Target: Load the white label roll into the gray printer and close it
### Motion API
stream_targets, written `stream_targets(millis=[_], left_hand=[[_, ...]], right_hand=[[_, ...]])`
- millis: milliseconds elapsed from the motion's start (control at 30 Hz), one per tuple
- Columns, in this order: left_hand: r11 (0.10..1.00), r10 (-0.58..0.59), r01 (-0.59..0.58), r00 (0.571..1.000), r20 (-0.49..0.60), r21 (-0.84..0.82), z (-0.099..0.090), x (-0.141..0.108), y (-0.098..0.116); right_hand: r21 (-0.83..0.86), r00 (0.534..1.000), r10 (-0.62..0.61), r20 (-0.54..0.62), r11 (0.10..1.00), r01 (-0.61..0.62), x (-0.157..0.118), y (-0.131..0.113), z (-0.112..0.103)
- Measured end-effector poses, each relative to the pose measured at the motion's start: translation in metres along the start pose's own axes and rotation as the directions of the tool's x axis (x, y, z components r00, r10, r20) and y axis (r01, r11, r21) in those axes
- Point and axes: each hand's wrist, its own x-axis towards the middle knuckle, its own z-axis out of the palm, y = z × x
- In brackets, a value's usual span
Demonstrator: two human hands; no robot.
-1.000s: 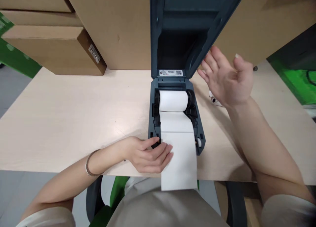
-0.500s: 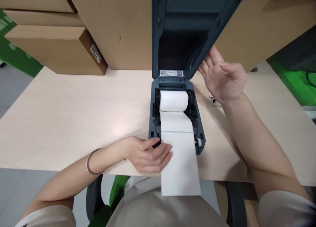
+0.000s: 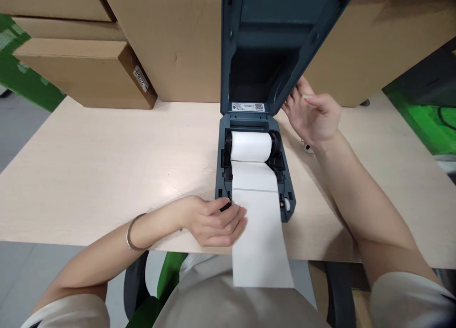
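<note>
Printer (image 3: 220, 176) near front edge of bench (image 3: 142, 161), lid (image 3: 272, 38) hinged up in front of cardboard boxes (image 3: 167, 43). Paper roll (image 3: 251, 146) seated between black holders toward back of base. Paper strip (image 3: 260, 237) drawn forward off the roll, over the printer's front and past the bench edge.

Left hand (image 3: 213, 222) loosely curled at the strip's left edge by the front corner, fingertips over the paper. Can't tell if pinching or just resting. Right hand (image 3: 315, 114) palm up, thumb apart, fingers spread at the lid's right edge, tips partly hidden behind it. Probably touching; no firm grip visible.

Step in hand, best guess: paper loading, late part. Roll in, strip out, apparently steadied by left, right at the lid. Next move looks like lid down. Calls for strip flat and square, slow lowering with the right, left fingers clear of the front corner before contact. Risk: trapped fingertips, or crooked feed. Strip's right edge flaring outward toward the free end; can't tell whether skew or perspective.
</note>
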Motion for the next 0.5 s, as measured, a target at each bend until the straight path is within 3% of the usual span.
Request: stream_targets(millis=[133, 500], left_hand=[[0.998, -0.038, 0.04, 0.999, -0.034, 0.054, -0.0009, 0.0046, -0.0008], [1.0, -0.027, 0.026, 0.999, -0.037, -0.007, -0.0014, 0.0051, -0.0022]], right_hand=[[0.254, 0.999, -0.029, -0.034, 0.967, 0.037, 0.0027, 0.0076, 0.0009], [0.333, 0.998, -0.019, -0.067, 0.942, 0.04, 0.0003, 0.004, 0.0004]])
